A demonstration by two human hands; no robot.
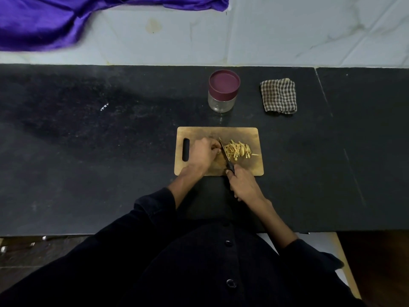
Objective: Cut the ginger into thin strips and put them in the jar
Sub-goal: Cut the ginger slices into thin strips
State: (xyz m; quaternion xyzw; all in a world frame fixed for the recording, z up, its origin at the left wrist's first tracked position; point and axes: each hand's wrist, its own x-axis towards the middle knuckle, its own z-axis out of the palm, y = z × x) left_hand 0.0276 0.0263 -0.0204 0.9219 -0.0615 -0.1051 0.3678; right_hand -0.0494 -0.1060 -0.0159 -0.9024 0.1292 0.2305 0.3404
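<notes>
A wooden cutting board (pixel 247 167) lies on the black counter. A pile of thin ginger strips (pixel 238 150) sits on its right half. My left hand (pixel 204 151) has its fingers curled down on the board, holding a piece of ginger that is mostly hidden under the fingertips. My right hand (pixel 242 183) grips the black handle of a knife (pixel 224 152), whose blade lies between the left fingertips and the strips. A glass jar (pixel 222 103) with a maroon lid on stands behind the board.
A folded checked cloth (pixel 278 95) lies to the right of the jar. Purple fabric (pixel 44 21) hangs against the tiled wall at the top left. The counter's front edge runs just below my forearms.
</notes>
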